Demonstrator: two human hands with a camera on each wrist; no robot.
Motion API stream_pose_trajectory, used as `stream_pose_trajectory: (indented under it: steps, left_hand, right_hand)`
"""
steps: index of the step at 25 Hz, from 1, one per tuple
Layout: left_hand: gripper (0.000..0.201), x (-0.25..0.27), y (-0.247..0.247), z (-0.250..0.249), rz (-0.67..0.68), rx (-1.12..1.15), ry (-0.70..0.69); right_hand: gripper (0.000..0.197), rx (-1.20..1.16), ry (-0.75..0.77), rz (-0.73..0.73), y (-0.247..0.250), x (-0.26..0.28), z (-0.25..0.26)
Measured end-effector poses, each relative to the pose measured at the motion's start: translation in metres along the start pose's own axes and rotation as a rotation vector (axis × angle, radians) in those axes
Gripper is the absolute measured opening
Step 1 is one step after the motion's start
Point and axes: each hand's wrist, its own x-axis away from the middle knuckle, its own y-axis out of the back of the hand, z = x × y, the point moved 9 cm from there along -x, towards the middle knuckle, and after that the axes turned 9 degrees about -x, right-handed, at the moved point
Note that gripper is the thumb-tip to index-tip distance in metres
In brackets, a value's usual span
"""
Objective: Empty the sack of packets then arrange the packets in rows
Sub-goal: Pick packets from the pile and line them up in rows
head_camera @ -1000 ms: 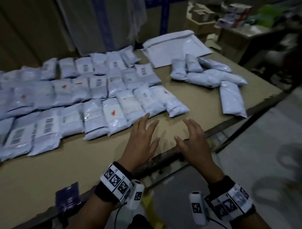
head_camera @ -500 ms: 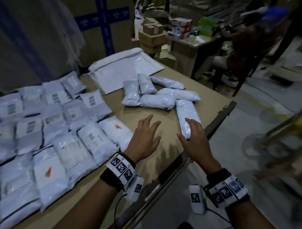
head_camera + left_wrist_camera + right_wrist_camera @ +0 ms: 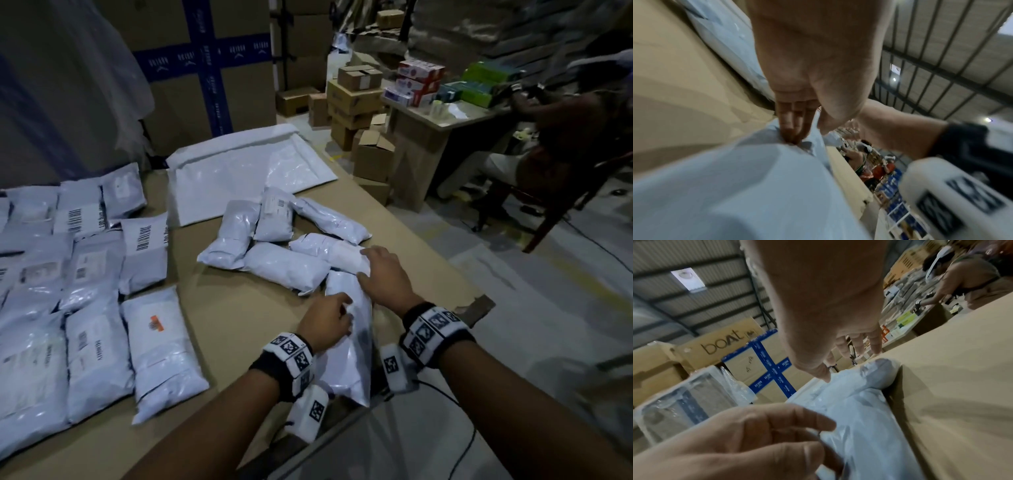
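Note:
A white plastic packet (image 3: pixel 352 359) lies lengthwise at the table's near edge, its near end over the edge. My left hand (image 3: pixel 344 313) grips its left side, fingers bunching the film (image 3: pixel 791 134). My right hand (image 3: pixel 373 270) rests spread and straight on the packet's far end, thumb tip on the film (image 3: pixel 826 379), fingers reaching over a labelled packet (image 3: pixel 342 255). Behind are several loose packets (image 3: pixel 284 263). The flat white sack (image 3: pixel 246 174) lies at the back. Rows of packets (image 3: pixel 85 308) fill the left.
The cardboard-topped table (image 3: pixel 239 325) ends just right of my hands at a corner (image 3: pixel 476 305). A seated person (image 3: pixel 548 137) works at a desk at the back right. Stacked cartons (image 3: pixel 352 102) stand behind the table.
My view swung right from the rows to the loose pile. Both hands moved from hovering over bare table onto the nearest packet, and the left hand took hold of it.

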Motion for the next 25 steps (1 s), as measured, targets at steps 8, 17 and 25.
stream_pose_trajectory:
  steps: [8,17,25]
  left_hand:
    - [0.046,-0.004,-0.028,-0.001,0.042,-0.535,0.301]
    - [0.037,0.030,0.056,0.070,-0.168,0.383,0.342]
    - [0.052,0.049,0.062,0.094,-0.082,0.136,0.382]
  right_hand:
    - [0.061,0.089,-0.026,0.186,-0.026,-0.031,-0.028]
    - [0.042,-0.009,-0.112,0.045,-0.024,-0.011,-0.027]
    - [0.096,-0.175,-0.250,0.139,-0.051,-0.002,-0.031]
